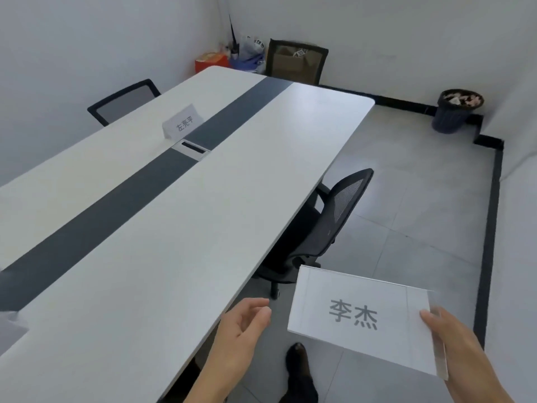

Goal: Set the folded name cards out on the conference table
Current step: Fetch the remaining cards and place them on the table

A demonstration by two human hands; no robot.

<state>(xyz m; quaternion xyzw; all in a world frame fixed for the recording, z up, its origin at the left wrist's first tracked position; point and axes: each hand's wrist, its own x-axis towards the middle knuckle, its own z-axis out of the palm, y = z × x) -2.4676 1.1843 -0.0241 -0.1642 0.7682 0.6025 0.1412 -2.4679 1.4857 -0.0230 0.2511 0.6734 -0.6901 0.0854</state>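
Observation:
My right hand (453, 341) grips a stack of white name cards (357, 318) by its right edge, held flat above the floor beside the table; black characters show on the top card. My left hand (242, 330) hovers open just left of the stack, by the table's near right edge, holding nothing. One folded name card (182, 121) stands upright on the far left half of the long white conference table (180, 234), beside its dark centre strip. A white sheet corner (10, 327) shows at the left edge of the table.
A cable port (191, 147) sits in the centre strip. Black mesh chairs stand at the table's right side (328, 222), far left side (125, 100) and far end (296, 61). A full waste bin (456, 110) stands in the right corner; bags and a box (229, 58) lie in the far corner.

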